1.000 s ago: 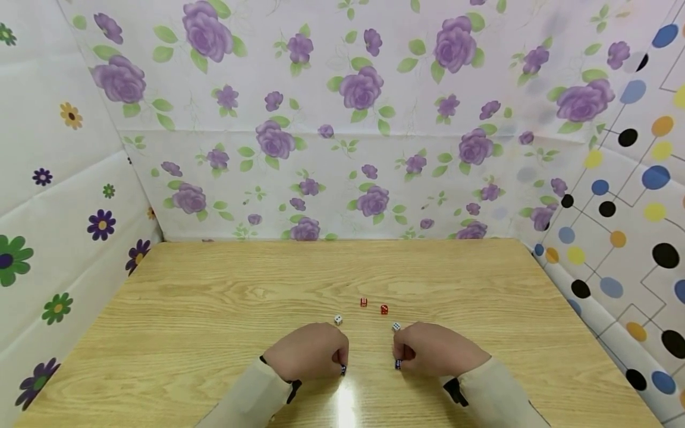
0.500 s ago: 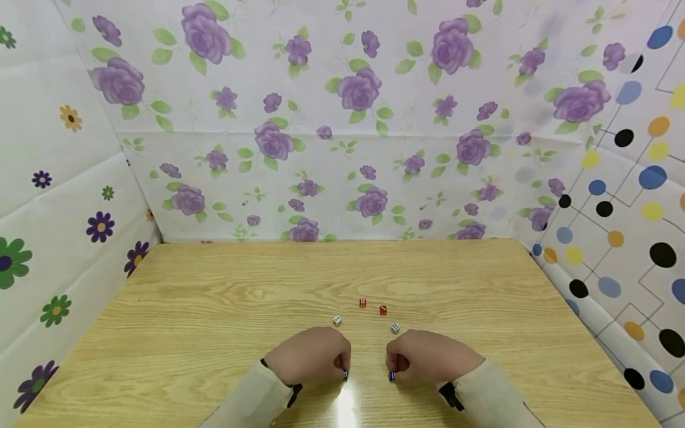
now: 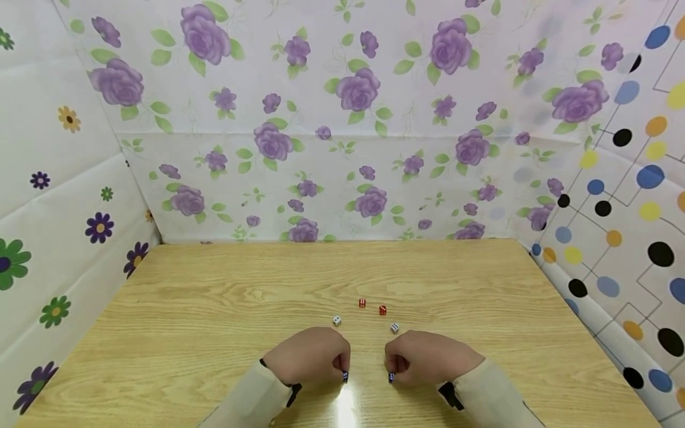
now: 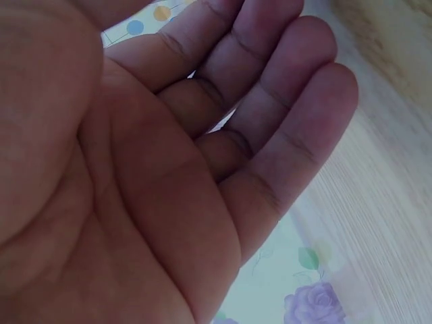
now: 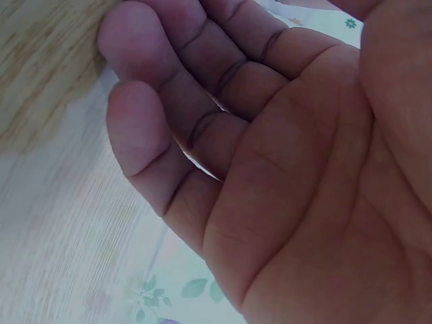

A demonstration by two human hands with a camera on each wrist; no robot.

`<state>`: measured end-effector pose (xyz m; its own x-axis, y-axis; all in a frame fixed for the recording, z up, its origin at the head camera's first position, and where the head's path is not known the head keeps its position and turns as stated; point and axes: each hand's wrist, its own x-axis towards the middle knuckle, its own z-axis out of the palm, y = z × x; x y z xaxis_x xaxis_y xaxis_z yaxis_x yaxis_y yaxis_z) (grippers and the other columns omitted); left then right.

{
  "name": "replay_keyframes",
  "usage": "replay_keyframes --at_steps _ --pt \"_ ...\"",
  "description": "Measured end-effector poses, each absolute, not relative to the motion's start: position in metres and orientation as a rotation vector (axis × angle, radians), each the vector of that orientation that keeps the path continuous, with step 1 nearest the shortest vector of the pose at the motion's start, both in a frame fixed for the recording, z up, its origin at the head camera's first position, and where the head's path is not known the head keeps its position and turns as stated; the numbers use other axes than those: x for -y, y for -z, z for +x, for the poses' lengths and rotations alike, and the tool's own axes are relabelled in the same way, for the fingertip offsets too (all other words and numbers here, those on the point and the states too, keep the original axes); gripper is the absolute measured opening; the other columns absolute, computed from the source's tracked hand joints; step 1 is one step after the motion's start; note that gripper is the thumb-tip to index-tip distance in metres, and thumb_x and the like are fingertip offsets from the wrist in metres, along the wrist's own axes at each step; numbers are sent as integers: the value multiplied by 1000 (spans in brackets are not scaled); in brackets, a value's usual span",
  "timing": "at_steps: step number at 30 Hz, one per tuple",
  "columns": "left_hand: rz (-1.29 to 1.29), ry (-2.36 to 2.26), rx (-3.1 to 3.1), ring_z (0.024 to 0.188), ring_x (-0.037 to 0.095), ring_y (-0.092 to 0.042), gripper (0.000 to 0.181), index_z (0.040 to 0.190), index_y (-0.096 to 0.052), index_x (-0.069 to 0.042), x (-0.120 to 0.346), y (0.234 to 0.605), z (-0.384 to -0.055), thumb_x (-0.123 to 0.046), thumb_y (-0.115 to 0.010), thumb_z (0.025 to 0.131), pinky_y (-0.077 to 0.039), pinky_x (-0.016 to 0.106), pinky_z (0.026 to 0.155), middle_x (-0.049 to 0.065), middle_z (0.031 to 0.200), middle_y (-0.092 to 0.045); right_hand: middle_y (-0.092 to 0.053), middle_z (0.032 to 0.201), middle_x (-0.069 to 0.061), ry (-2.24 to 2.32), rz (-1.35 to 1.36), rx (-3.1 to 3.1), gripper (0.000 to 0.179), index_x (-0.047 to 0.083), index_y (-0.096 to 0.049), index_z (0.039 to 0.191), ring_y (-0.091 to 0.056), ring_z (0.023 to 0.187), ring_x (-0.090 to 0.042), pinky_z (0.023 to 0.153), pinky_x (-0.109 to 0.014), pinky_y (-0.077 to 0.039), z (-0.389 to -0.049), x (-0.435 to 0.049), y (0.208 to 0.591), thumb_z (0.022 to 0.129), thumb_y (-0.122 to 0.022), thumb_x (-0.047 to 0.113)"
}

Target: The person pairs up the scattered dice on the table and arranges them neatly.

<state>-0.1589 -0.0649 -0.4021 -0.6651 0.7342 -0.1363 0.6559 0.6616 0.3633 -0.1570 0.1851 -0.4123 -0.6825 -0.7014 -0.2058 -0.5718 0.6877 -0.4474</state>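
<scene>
Near the front of the table, my left hand (image 3: 313,358) pinches a small blue die (image 3: 345,376) between thumb and fingertips, down at the tabletop. Facing it across a short gap, my right hand (image 3: 430,358) pinches another blue die (image 3: 392,377) the same way. A white die (image 3: 336,321) lies beyond the left hand's knuckles, and a second white die (image 3: 394,327) just past the right hand. Farther back sit two red dice, the left red die (image 3: 362,303) a little behind the right red die (image 3: 382,310). Both wrist views show palms with bent fingers; the blue dice are hidden there.
The wooden table (image 3: 225,279) runs back to a wall cloth with purple roses (image 3: 273,141). A flower-print cloth (image 3: 53,214) stands along the left side and a dotted cloth (image 3: 615,238) along the right. Light glares off the table's front between the hands.
Both hands have drawn slightly toward the front edge with their blue dice, and the right has shifted left, narrowing the gap between them. The white and red dice stayed put.
</scene>
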Motion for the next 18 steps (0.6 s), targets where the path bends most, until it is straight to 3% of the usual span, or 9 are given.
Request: replay_keyframes --at_steps 18 --pt "1107 -419 -2567 63 -4 -51 13 71 -66 -26 56 404 -154 -19 -75 77 -43 17 61 -22 70 -55 -54 72 21 547 -1121 -2432 14 26 -61 79 -47 61 5 57 -17 -43 -152 -176 418 84 -71 18"
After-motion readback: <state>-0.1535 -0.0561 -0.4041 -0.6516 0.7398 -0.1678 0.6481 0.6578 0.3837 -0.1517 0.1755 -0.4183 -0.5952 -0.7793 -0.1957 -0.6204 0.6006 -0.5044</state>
